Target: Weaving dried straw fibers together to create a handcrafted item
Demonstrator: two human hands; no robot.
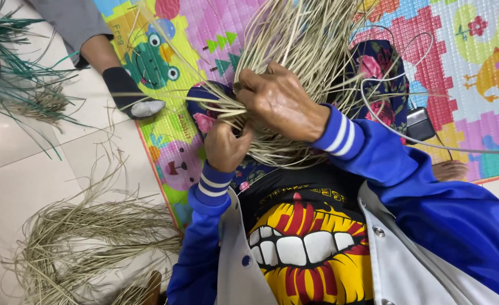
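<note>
A bundle of pale dried straw strands fans out over my lap, above floral dark trousers. My left hand is closed around the lower strands near my belly. Just above it, my right hand pinches strands where they cross, with the fingers curled to the left. Both hands touch the same woven patch of straw. I wear blue sleeves with white stripes.
A colourful cartoon foam mat lies under me. Loose straw is piled on the white tile floor at the lower left, green strands at the upper left. Another person's leg in a dark sock rests nearby. A small dark device with a white cable sits right.
</note>
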